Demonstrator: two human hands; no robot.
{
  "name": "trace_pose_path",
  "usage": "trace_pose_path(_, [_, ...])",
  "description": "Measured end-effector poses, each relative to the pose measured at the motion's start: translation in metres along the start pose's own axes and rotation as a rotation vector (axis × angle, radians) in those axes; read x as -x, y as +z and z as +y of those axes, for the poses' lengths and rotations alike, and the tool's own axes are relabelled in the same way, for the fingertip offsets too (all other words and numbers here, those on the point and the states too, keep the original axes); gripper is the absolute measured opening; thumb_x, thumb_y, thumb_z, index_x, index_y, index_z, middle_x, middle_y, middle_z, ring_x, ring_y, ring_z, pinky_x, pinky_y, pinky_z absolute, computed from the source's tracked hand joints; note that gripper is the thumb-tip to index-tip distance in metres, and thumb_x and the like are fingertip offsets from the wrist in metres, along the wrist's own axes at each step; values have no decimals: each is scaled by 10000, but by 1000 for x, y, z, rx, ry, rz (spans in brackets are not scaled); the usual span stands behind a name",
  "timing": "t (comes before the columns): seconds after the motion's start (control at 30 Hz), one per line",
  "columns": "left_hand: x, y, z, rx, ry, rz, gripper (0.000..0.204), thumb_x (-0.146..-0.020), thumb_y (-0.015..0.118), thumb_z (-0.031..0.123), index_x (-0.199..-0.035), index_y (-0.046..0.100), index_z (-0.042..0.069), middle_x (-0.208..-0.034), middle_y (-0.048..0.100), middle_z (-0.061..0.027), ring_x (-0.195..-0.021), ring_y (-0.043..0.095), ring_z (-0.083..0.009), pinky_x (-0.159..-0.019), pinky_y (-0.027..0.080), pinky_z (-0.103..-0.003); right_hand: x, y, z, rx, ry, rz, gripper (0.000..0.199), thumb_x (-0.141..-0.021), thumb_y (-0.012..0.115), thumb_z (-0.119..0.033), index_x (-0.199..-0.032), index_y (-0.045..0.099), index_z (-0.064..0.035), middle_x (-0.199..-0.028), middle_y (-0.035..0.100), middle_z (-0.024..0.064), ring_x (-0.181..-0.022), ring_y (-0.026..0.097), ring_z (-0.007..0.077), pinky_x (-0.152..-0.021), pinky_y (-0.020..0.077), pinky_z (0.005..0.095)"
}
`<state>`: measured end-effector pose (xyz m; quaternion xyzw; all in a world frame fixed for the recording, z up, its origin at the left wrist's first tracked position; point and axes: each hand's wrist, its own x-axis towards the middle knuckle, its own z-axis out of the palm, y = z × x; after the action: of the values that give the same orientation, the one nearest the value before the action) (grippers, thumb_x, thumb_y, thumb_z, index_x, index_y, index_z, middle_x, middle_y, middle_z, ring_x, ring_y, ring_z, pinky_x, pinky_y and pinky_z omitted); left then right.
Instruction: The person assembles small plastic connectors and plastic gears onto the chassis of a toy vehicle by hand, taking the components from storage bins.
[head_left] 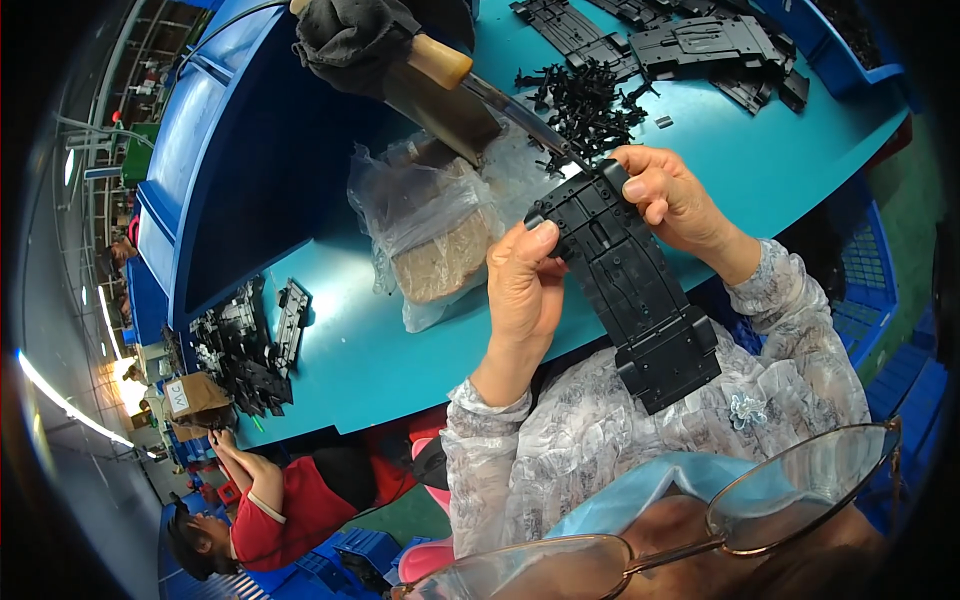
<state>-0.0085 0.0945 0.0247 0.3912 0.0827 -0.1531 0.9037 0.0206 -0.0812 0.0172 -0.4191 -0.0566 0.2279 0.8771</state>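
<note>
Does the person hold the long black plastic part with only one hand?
No, the left hand and the right hand both grip the long black plastic part near its upper end.

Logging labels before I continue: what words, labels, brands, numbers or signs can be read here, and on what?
Brown package at the left: white label with large dark lettering, which I won't transcribe.
Black plastic part in the left hand and right hand: no lettering I can make out.
Clear plastic bag: none readable.
</note>
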Motion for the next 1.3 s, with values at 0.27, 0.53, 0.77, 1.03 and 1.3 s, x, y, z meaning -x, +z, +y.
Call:
trace_pose_path(0.27, [1, 1, 1, 0, 15, -11, 207, -744, 559, 134, -898, 560, -3, -826, 588, -29, -723, 539, -93, -630, 418, -215, 1, -1, 1, -33, 2, 7, 161, -739, 526, -94, -874, 522, -5, -655, 457, -68, -475, 345, -45, -415, 283, 67])
trace_pose_path(0.53, [1, 5, 3, -2, 30, -24, 235, -745, 563, 141, -926, 559, -9, -852, 588, -40, -751, 543, -101, -644, 422, -216, 0, -4, 4, -55, 0, 17, 142, -737, 530, -87, -866, 512, -29, -642, 415, -76, -473, 320, -42, -405, 260, 78])
trace_pose_path(0.77, [2, 0, 2, 11, 22, -28, 212, -723, 575, 133, -889, 558, 3, -888, 596, -69, -821, 564, -155, -771, 428, -281, 0, -3, 2, -39, -15, 30, 136, -742, 526, -93, -860, 517, -28, -614, 407, -80, -469, 319, -36, -413, 257, 81])
trace_pose_path(1.03, [3, 1, 2, 38, 19, -63, 198, -729, 573, 128, -889, 562, 11, -891, 596, -56, -832, 560, -146, -771, 426, -277, 2, 2, -4, 26, -18, 20, 174, -740, 539, -135, -859, 537, -7, -623, 440, -79, -486, 350, -37, -470, 301, 95])
trace_pose_path(1.3, [2, -3, 0, 9, 28, -29, 214, -737, 565, 130, -907, 551, 0, -909, 588, -74, -844, 558, -168, -769, 433, -286, 2, -1, -3, -26, 1, -6, 158, -745, 545, -139, -852, 542, -22, -640, 455, -82, -491, 359, -39, -469, 300, 82])
